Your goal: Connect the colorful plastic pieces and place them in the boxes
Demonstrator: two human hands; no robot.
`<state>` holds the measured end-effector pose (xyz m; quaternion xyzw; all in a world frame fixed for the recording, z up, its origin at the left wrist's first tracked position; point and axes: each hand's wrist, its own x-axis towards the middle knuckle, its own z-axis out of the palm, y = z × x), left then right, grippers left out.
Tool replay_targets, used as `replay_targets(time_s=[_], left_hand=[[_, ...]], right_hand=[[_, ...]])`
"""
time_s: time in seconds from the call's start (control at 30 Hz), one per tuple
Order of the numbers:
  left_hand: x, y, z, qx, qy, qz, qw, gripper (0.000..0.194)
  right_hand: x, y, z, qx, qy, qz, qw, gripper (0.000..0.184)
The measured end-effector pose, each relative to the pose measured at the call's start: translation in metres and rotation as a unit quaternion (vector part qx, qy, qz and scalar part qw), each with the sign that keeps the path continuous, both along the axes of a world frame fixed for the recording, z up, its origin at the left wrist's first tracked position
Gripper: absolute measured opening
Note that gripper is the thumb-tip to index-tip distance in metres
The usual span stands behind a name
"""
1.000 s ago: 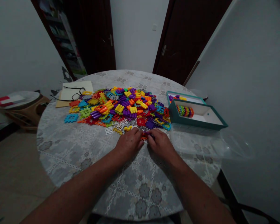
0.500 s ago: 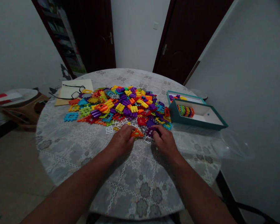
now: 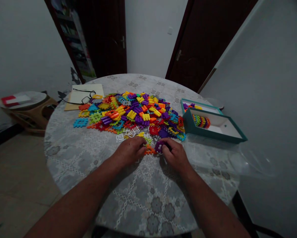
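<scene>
My left hand has its fingers curled at the left edge of an orange notched plastic piece, and a lime-green piece shows just behind it. Whether the two are joined I cannot make out. Between the thumb and fingers of my right hand is a purple notched piece with pale openings, close to the orange one. Beyond both hands spreads a heap of coloured interlocking pieces, with yellow, purple and orange ridged blocks on top. White lattice pieces lie at its near edge.
To the right stands a green-edged open box holding a multicoloured beaded-looking item; its lid lies behind. A clear plastic container is at the right edge. Glasses rest on papers at the back left.
The orange piece has gone from tilted to lower and flatter beside my left fingers. The purple piece has turned to show its face. The whole view has shifted slightly.
</scene>
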<state>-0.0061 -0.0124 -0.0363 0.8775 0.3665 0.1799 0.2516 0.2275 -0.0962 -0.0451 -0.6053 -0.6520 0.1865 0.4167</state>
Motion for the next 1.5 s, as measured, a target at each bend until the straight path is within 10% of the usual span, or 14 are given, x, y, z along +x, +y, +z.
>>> replay_targets(time_s=[0.23, 0.53, 0.8, 1.03, 1.23, 1.5], left_hand=[[-0.01, 0.017, -0.014, 0.116, -0.045, 0.113, 0.986, 0.042], [-0.009, 0.024, -0.012, 0.063, -0.036, 0.136, 0.988, 0.017], [0.009, -0.007, 0.007, -0.135, -0.205, 0.033, 0.969, 0.018], [0.011, -0.006, -0.002, -0.111, -0.187, -0.021, 0.976, 0.019], [0.012, -0.004, -0.004, -0.046, -0.186, -0.023, 0.981, 0.025], [0.002, 0.014, -0.008, -0.014, -0.205, 0.072, 0.976, 0.034]], right_hand=[[-0.007, 0.0, -0.004, 0.003, -0.007, 0.007, 1.0, 0.029], [-0.011, 0.0, -0.006, 0.02, -0.017, 0.03, 0.999, 0.029], [-0.027, -0.001, -0.004, 0.043, -0.027, 0.032, 0.998, 0.026], [-0.03, 0.0, -0.013, -0.032, 0.04, -0.013, 0.999, 0.058], [-0.032, 0.002, -0.014, -0.002, -0.014, 0.044, 0.999, 0.046], [-0.021, -0.003, 0.028, 0.016, -0.008, -0.033, 0.999, 0.017]])
